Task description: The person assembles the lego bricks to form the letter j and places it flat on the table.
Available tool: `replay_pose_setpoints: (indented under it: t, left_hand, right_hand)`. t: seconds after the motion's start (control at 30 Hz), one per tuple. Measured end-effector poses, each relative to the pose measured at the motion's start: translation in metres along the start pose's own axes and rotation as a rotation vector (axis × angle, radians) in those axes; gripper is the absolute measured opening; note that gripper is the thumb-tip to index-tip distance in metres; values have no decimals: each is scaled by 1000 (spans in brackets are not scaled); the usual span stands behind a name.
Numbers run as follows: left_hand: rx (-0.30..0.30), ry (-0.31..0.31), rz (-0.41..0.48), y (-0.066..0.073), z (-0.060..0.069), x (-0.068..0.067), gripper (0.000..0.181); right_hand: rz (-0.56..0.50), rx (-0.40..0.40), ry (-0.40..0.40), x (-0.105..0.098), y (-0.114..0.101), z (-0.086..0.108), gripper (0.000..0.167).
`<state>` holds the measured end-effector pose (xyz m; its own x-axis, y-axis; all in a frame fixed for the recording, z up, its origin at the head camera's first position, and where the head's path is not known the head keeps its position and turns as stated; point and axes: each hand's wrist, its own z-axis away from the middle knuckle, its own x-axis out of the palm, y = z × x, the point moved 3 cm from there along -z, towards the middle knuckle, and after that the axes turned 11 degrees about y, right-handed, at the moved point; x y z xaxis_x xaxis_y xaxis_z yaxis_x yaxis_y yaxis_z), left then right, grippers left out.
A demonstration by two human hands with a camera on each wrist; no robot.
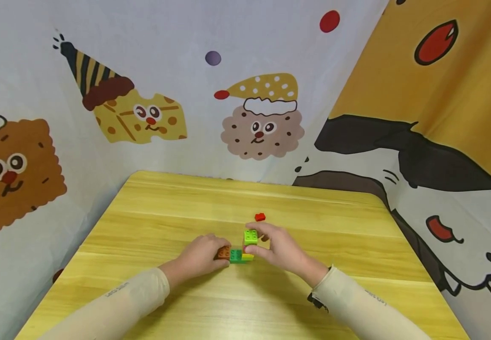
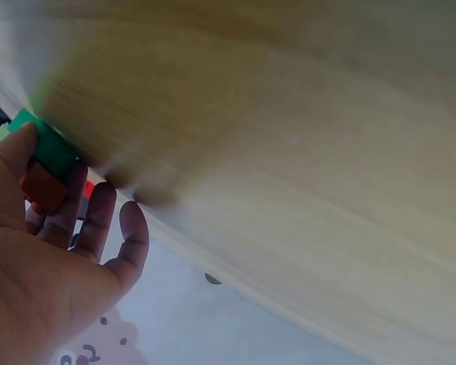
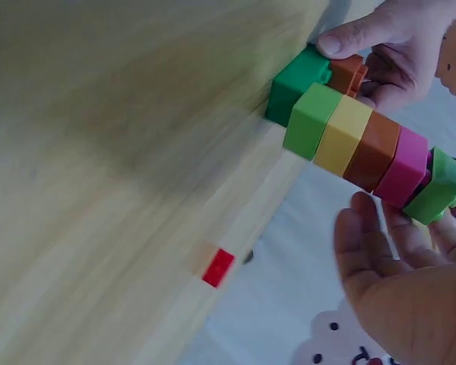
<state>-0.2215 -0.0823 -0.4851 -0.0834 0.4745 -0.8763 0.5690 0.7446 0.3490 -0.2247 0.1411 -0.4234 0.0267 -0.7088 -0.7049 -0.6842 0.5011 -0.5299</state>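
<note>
My left hand (image 1: pixel 198 255) pinches a brown building block (image 1: pixel 224 252) and the dark green block (image 1: pixel 235 255) joined to it, both low on the table. Beside the green block rises a stack, seen in the right wrist view: a light green block (image 3: pixel 310 115), then yellow (image 3: pixel 342 135), brown (image 3: pixel 373 150) and pink (image 3: pixel 403 167). At its top, another light green block (image 3: pixel 435 186) sits tilted, with a gap on one side against the pink one. My right hand (image 1: pixel 278 248) grips this top block between thumb and fingers; the thumb is mostly hidden in the right wrist view.
A small red block (image 1: pixel 260 216) lies alone on the wooden table (image 1: pixel 165 203), behind the right hand. A cloth printed with cartoon figures (image 1: pixel 262 130) hangs past the table's far edge and at the sides.
</note>
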Motion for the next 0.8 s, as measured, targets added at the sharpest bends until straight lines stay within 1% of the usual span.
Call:
replay_pose_setpoints:
  t: [0.07,0.17,0.23,0.3,0.37,0.4,0.43,0.53,0.8]
  left_hand:
    - [-1,-1,-5,0,0,1,44]
    - [-6,-2,-6,-1,0,1,45]
    - [-6,1,-7,-1,1,1,45]
    - [-3,6,-3,0,1,1,45]
    - [-1,11,-1,0,1,1,44]
    - [0,13,1,1,1,1,44]
    - [0,14,4,1,1,1,43]
    - [-2,13,6,1,0,1,43]
    - [-4,11,6,1,1,1,43]
  right_hand:
    - [-119,125,-20,1,2,1,50]
    - [-314,363,-55,4,6,4,43]
    - [-445,497,-77,7,8,6,43]
    - [-542,597,-101,9,9,7,47]
    - [-616,667,-118,11,9,8,53]
    - [-646,693,-123,12,9,8,56]
    - [-654,717,-127,12,9,8,58]
    - [-657,753,-137,11,9,7,61]
    - [-670,753,-171,10,9,3,61]
